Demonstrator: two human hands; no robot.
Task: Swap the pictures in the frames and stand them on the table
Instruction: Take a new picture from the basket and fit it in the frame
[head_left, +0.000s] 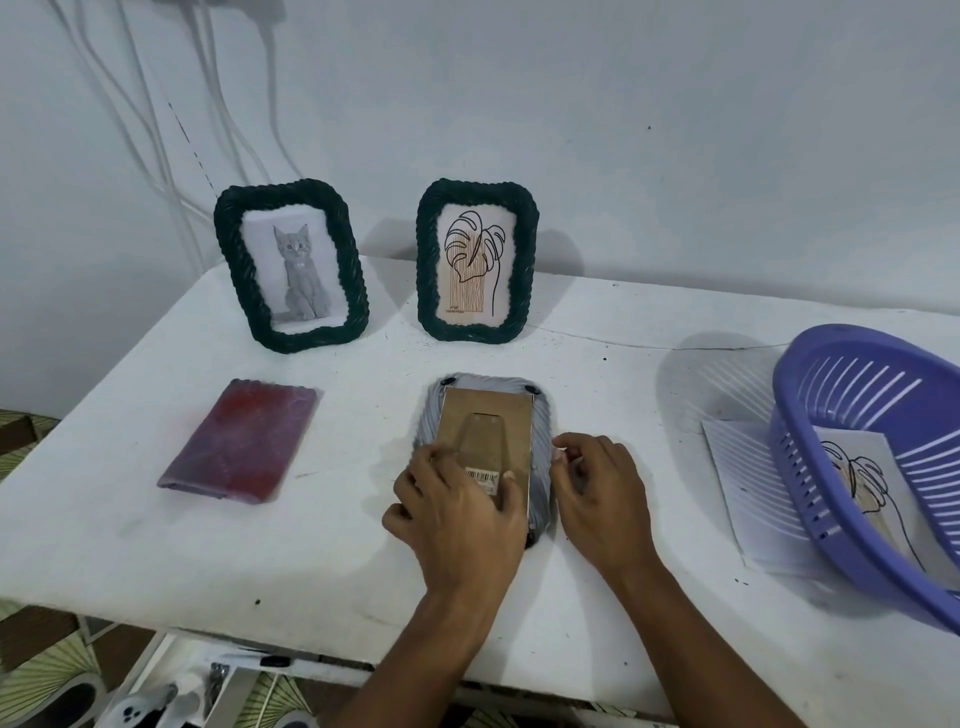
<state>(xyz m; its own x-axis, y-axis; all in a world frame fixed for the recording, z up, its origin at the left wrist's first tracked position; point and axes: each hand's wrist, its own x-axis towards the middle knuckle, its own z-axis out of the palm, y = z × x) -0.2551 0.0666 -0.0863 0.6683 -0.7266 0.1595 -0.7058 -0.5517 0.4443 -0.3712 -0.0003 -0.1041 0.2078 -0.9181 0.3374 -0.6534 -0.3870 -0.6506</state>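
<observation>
Grey frame (485, 447): lying face down on the white table (332, 545), brown backing board up.
Left hand (460, 512): resting on the backing's lower part, fingers loosely curled over the stand flap — not clearly pinching anything.
Right hand (597, 488): sitting at the frame's right edge, fingers curled, tips touching the rim.
Cat frame (291, 265) and leaf frame (475, 260): standing upright at the back — side by side, apart.
Red cloth (241, 441): lying flat at left.
Purple basket (878, 457): tilting over a leaf print (748, 483).

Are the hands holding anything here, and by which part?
The left hand presses on the near end of the face-down grey frame's cardboard back. The right hand touches the frame's right edge. Nothing is lifted.
</observation>
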